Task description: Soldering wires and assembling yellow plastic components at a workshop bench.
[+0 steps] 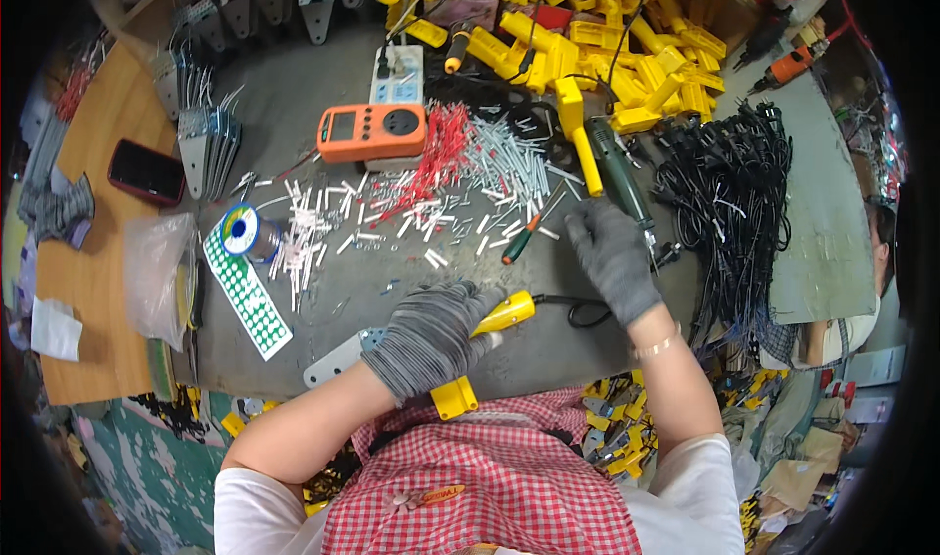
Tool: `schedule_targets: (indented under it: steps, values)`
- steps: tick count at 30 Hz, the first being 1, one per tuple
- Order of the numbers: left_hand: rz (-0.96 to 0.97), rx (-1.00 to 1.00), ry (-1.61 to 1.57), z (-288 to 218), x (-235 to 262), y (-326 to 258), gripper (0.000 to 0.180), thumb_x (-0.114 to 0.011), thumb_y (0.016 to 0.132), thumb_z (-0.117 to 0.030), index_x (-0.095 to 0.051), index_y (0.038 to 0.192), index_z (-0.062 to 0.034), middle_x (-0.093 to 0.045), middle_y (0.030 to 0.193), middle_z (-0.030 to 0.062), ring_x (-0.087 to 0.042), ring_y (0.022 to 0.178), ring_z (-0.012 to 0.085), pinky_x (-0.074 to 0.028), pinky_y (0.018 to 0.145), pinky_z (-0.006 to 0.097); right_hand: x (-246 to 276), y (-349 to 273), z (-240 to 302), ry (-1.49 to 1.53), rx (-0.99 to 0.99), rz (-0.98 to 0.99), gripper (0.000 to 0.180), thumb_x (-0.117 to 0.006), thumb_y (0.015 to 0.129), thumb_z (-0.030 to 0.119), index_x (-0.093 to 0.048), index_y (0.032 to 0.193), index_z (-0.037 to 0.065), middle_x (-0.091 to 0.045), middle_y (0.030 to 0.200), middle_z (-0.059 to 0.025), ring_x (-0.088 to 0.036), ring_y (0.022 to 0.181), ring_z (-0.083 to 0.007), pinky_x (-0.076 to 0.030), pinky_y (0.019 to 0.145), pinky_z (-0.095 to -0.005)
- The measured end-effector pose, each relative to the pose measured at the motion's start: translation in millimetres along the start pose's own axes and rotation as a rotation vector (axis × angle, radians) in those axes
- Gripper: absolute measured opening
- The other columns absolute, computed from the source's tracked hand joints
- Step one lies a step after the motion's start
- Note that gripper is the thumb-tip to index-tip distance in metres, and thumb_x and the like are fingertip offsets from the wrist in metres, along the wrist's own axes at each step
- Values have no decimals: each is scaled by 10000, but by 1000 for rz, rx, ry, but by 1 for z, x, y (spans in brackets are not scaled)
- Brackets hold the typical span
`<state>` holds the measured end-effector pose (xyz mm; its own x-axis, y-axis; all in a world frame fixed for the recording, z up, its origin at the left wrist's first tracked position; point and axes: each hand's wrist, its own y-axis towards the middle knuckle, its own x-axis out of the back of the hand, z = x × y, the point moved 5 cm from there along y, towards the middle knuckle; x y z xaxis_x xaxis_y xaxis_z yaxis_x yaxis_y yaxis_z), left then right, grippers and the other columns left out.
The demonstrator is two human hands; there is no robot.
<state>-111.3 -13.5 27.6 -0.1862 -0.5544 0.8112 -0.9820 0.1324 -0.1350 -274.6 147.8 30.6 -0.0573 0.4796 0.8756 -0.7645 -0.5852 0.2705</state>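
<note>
My left hand [431,335], in a grey striped glove, lies closed over a yellow plastic tool handle [507,313] near the table's front edge. A black cable leaves the handle's right end, and a flat grey metal plate [335,359] sticks out left of the hand. The handle's middle is hidden under the glove. My right hand [613,258], gloved too, is held with fingers loosely extended just below a green electric screwdriver [619,173]; I see nothing in it. Close to its left lies a small screwdriver [522,239] with a green and orange handle.
Behind lie an orange multimeter [372,132], screws [509,159], white sleeves [302,237] and a pile of yellow housings [627,56]. Black cables [729,203] are heaped at right. A solder spool [240,229], green-dotted sheet [250,296] and phone [147,171] are at left.
</note>
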Motion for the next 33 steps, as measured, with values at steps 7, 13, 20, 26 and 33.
schedule_targets:
  steps: [7,13,20,26,33]
  values:
    - [-224,94,147,28,21,90,351,-608,918,-371,-709,1063,-68,-683,1039,181,-648,1018,335,-503,907,454,-25,28,-49,-331,-239,91,280,-585,944,310,-635,951,35,-685,792,-200,-692,805,-369,-555,739,-481]
    - [64,206,374,28,21,126,301,-631,847,-275,-736,924,-4,-709,884,219,-699,869,365,-550,797,460,-5,-2,-16,-203,-72,242,172,-685,833,188,-654,917,41,-663,919,-201,-669,927,-361,-545,822,-441]
    - [62,110,441,25,18,107,302,-669,828,-273,-700,957,-1,-689,869,215,-686,848,365,-541,783,467,-28,-14,-23,-334,-78,222,115,-674,811,134,-645,889,54,-655,855,-175,-658,821,-364,-535,761,-480]
    - [-162,51,-380,40,26,25,377,-641,850,-38,-578,1222,-36,-659,942,122,-664,815,216,-540,752,339,2,-25,22,-7,-100,161,203,-627,812,67,-643,1011,27,-675,862,-147,-676,806,-325,-555,745,-426]
    - [-434,-464,-94,9,6,-21,377,-665,788,-39,-647,1162,-79,-657,936,101,-638,781,270,-524,709,379,-14,-112,78,731,-140,282,202,-656,794,77,-655,994,46,-667,860,-120,-662,780,-290,-549,731,-418]
